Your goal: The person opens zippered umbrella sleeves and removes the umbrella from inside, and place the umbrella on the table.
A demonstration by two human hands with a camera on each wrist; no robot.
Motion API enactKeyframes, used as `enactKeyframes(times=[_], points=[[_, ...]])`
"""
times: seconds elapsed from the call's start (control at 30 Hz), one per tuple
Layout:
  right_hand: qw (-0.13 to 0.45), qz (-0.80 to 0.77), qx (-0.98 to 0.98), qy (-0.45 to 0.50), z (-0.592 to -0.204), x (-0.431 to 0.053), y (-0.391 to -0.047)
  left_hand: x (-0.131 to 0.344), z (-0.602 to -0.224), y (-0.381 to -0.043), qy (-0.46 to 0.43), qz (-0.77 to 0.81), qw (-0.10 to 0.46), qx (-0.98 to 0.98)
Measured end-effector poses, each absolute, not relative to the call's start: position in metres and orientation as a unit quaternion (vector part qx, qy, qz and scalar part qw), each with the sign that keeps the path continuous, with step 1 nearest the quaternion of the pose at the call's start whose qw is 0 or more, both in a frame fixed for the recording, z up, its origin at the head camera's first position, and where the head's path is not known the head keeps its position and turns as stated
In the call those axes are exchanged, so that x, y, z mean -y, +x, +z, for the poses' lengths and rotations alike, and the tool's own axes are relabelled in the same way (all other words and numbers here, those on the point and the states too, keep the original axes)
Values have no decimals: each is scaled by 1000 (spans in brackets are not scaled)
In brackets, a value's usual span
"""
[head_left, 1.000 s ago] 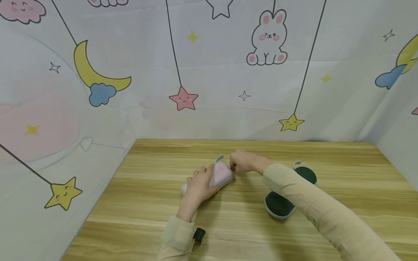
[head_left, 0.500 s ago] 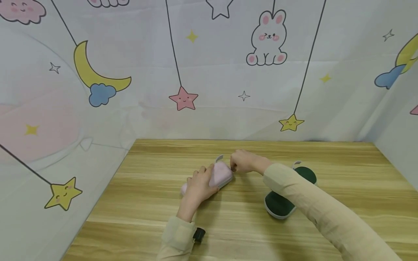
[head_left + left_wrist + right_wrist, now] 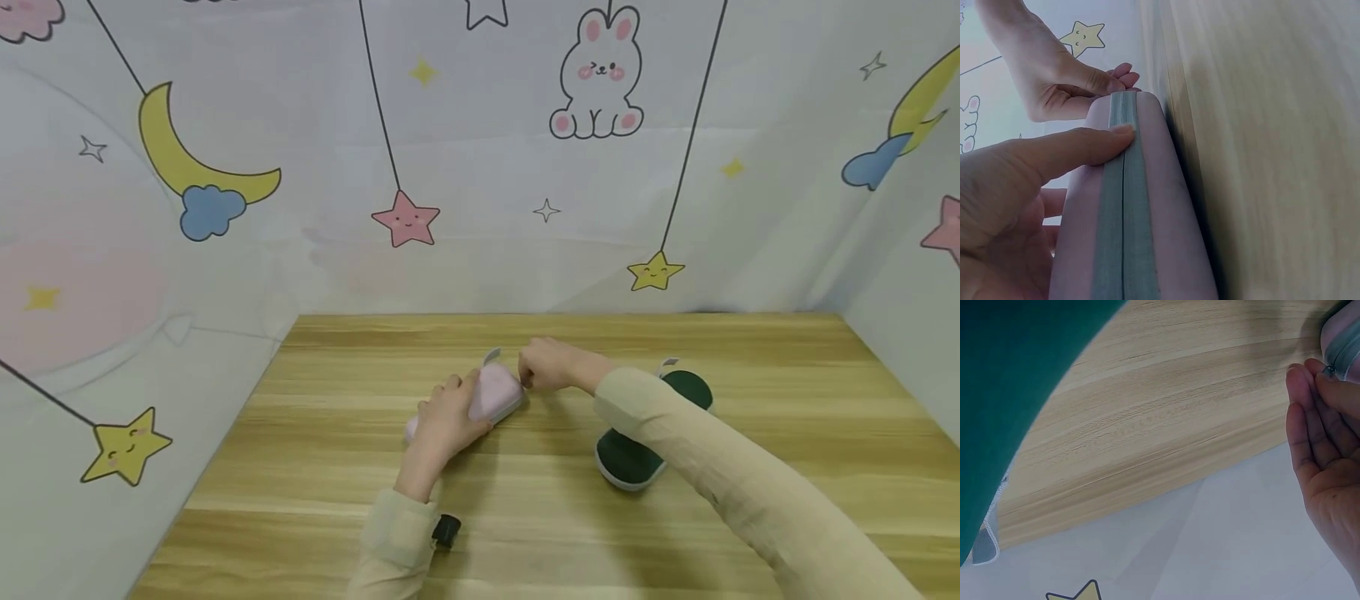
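My left hand [image 3: 446,417] grips a pink zippered case [image 3: 498,392] on the table, its thumb pressed on the grey zipper band [image 3: 1113,244]. Along the visible stretch, the two sides of that band meet. At the case's far end, my right hand [image 3: 551,364] pinches a small zipper pull [image 3: 1329,370] between thumb and finger. A grey fabric tab [image 3: 491,357] sticks up from the case's back side. Under my right forearm lies a dark green case [image 3: 630,458] with pale edging, its middle hidden by the sleeve.
The green case has its own grey tab [image 3: 669,363]. A small black object [image 3: 446,531] sits beside my left cuff. The wood-grain table [image 3: 337,500] ends at a printed cloth backdrop [image 3: 487,275] at the back and sides.
The head view has shifted slightly, so everything sits a bit further left and up. Both hands keep the same hold on the pink case and zipper pull.
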State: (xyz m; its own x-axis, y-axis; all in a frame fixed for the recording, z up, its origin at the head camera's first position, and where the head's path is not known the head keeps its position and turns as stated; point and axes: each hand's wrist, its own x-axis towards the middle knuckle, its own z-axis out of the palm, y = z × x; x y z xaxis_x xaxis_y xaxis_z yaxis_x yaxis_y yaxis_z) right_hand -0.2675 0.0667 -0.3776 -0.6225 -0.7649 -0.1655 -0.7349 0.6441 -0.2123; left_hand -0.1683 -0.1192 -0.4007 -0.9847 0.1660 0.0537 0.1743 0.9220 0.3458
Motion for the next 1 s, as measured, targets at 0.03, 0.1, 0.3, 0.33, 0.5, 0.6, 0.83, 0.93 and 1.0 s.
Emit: enactKeyframes(times=[0.03, 0.1, 0.3, 0.33, 0.5, 0.6, 0.83, 0.93, 1.0], points=[[122, -62, -899, -417, -377, -66, -268, 120, -400, -169, -87, -179, 12, 980], [122, -61, -899, -417, -377, -66, -269, 120, -399, -169, -88, -181, 11, 979], [118, -63, -897, -421, -378, -67, -270, 118, -396, -168, -80, -188, 12, 979], [117, -63, -897, -422, -378, -67, -271, 117, -396, -168, -78, -188, 13, 979], [116, -63, -897, -422, -379, -66, -272, 117, -396, -169, -63, -195, 13, 979], [119, -68, -896, -422, -379, -66, -272, 115, -396, -170, -46, -200, 11, 979], [120, -72, -895, -424, -380, -65, -271, 109, -398, -170, -21, -195, 20, 980], [114, -71, -893, -429, -380, -66, -272, 106, -398, -170, -15, -194, 23, 981], [112, -74, -893, -430, -381, -67, -272, 105, -399, -170, -14, -194, 26, 981]])
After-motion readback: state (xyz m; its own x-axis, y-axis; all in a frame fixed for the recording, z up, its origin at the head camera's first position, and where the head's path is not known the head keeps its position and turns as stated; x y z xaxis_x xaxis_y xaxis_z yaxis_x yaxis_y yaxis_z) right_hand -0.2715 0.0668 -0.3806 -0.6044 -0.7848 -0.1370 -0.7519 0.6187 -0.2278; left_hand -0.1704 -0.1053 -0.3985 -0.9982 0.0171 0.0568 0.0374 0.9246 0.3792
